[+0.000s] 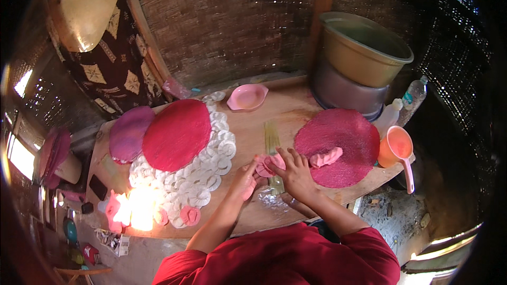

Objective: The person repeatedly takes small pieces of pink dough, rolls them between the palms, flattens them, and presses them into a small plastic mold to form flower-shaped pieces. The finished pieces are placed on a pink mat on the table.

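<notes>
Watching from my remote seat, I judge the step in hand to be pressing a pink disc [268, 165] flat; it sits between the hands, over the near part of the table [251, 133]. The left hand [244, 180] seems to pinch its left edge. The right hand [297, 175] lies palm down, fingers spread; I cannot tell whether it grips. Both forearms angle inward. The next move calls for light, even pressure.

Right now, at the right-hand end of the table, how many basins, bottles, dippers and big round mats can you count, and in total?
Basins: 2 (gold basin, grey-purple basin)
Bottles: 2 (clear bottle, whitish bottle)
Dippers: 1 (orange dipper)
Big round mats: 1 (magenta mat)
Total: 6
</notes>
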